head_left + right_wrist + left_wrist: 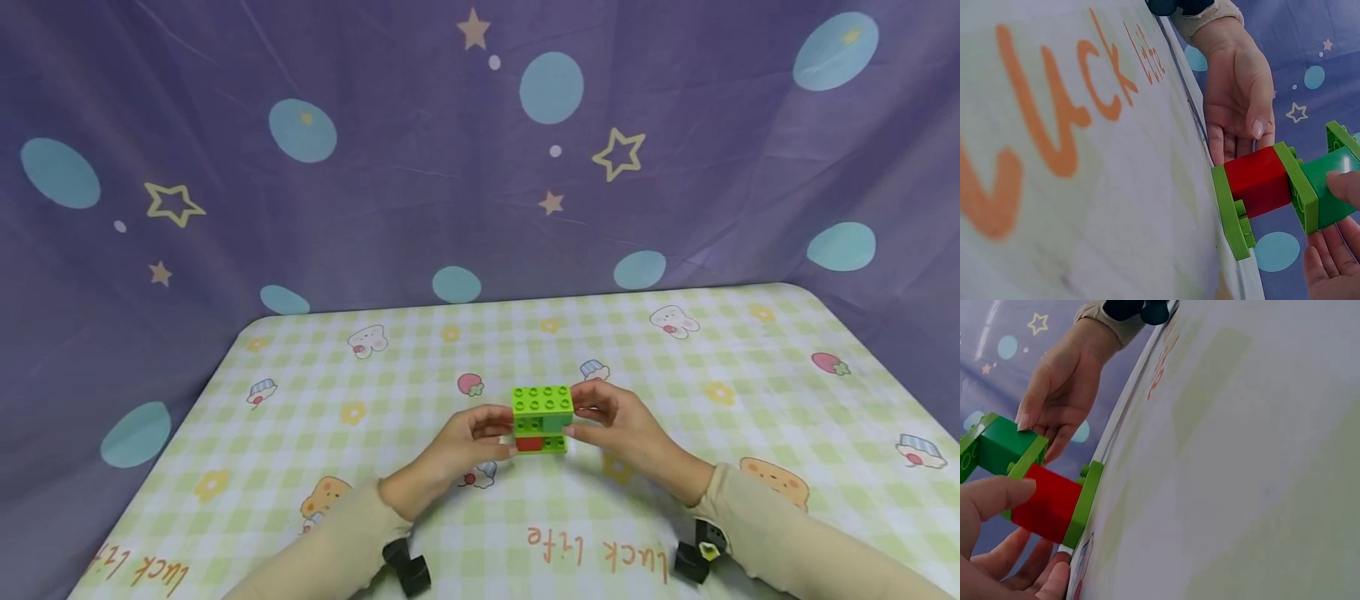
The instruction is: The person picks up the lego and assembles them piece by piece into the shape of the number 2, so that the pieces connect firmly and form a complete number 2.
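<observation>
A small tower of toy building blocks [543, 402] stands on the table between both hands. Lime plates form its bottom, middle and top, with a red block [1047, 503] in the lower level at left and a green block [1330, 181] in the upper level at right. My left hand [468, 442] grips the red block's side, thumb in front and fingers behind. On the other side my right hand [618, 421] pinches the green block, its thumb on the front face. The fingertips behind the tower are partly hidden.
A checked tablecloth [300, 442] with printed cartoons and lettering covers the table. Behind it hangs a purple curtain [390, 208] with stars and blue ovals. Black wrist cameras [407, 568] are strapped under both forearms, near the front.
</observation>
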Motion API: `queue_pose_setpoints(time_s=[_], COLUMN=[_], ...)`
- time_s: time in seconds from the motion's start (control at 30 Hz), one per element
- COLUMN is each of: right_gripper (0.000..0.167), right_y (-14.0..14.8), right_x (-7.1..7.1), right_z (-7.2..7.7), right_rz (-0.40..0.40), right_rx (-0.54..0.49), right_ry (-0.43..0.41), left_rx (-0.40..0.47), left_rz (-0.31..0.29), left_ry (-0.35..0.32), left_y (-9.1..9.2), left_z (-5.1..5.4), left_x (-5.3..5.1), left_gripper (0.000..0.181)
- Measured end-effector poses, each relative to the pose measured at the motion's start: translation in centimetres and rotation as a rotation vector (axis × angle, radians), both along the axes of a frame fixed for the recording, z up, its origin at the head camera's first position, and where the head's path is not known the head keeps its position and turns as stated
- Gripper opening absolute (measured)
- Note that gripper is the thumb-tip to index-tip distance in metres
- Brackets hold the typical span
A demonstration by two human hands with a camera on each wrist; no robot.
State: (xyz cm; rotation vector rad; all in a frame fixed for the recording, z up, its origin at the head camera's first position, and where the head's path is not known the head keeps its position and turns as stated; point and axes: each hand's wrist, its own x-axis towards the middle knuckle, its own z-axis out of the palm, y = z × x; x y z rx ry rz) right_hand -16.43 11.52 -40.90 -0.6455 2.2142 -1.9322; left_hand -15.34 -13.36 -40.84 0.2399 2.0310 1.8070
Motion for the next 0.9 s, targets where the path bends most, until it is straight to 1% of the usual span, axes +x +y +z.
queue_pose_setpoints(time_s=[0.2, 0.4, 0.57, 0.9], right_gripper=[0.038, 0.038, 0.039, 0.039], right_y=[0.1, 0.1, 0.1, 0.0], right_x=[0.0, 0.0, 0.0, -0.2], right_z=[-0.1, -0.2, -0.2, -0.1], right_rz=[0.007, 0.015, 0.012, -0.004], right_rx=[-0.003, -0.009, -0.011, -0.003], right_ry=[0.000, 0.004, 0.004, 0.011], left_rx=[0.021, 0.027, 0.025, 0.026], left_rz=[0.039, 0.057, 0.072, 0.071], left_ry=[-0.010, 0.001, 0.004, 0.010], left_y=[0.3, 0.5, 0.5, 0.4], left_z=[-0.4, -0.8, -1.0, -1.1], left_x=[0.0, -0.2, -0.3, -0.4], left_gripper=[0.044, 0.039, 0.038, 0.037])
